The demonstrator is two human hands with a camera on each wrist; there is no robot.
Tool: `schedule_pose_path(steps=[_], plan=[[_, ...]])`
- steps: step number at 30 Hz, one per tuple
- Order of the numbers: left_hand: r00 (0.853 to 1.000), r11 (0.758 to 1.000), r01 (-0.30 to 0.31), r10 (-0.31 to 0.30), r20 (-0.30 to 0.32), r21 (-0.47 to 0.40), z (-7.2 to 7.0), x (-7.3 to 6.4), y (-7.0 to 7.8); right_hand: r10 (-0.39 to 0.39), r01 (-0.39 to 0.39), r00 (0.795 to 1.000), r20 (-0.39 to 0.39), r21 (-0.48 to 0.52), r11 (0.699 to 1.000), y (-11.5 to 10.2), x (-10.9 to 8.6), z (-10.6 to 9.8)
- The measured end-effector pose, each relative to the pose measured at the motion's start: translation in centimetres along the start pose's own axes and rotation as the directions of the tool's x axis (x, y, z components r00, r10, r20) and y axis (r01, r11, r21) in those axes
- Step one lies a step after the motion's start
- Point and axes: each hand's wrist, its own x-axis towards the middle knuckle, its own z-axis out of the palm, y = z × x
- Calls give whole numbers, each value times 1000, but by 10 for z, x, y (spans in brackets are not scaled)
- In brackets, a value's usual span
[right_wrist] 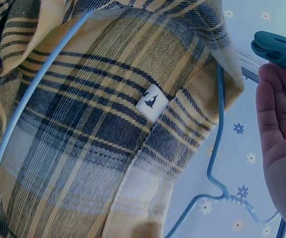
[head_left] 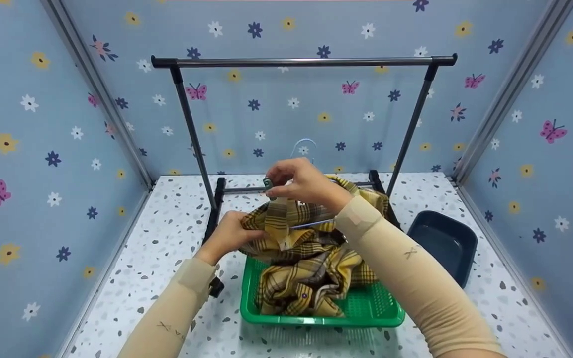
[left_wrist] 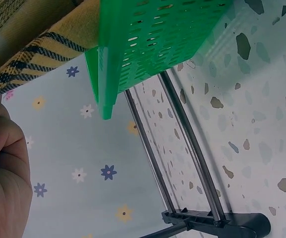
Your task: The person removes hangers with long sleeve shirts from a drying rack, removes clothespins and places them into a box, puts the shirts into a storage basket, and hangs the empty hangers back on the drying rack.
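Observation:
A yellow-and-black plaid shirt [head_left: 299, 268] lies partly bunched in a green basket [head_left: 321, 321], its upper part raised over the far rim. My left hand [head_left: 227, 234] grips the shirt's edge on the left side. Above the collar, my right hand [head_left: 302, 181] pinches a dark green clothespin [right_wrist: 277, 48] between thumb and fingers. Inside the shirt sits a light blue hanger [right_wrist: 219, 99], its hook rising behind my right hand in the head view. A small white label [right_wrist: 152, 102] shows inside the shirt in the right wrist view.
Behind the basket stands a garment rack with a metal top bar [head_left: 306, 62] and black feet. To the right, a dark blue tray [head_left: 428, 219] rests on the speckled table [head_left: 152, 278]. Flower-patterned panels [head_left: 286, 109] surround the table on three sides.

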Motion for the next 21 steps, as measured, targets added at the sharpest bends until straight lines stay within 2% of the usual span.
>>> schedule_pose_path(steps=[9,21], plan=[[1000,1000,-13,13,-5,17,0,1,0,32,-32,999,1,-62,998,-1,-11,-6],[1000,1000,-20,20,-9,9,0,1,-5,36,-41,997,-73,-69,997,7,-29,-19]])
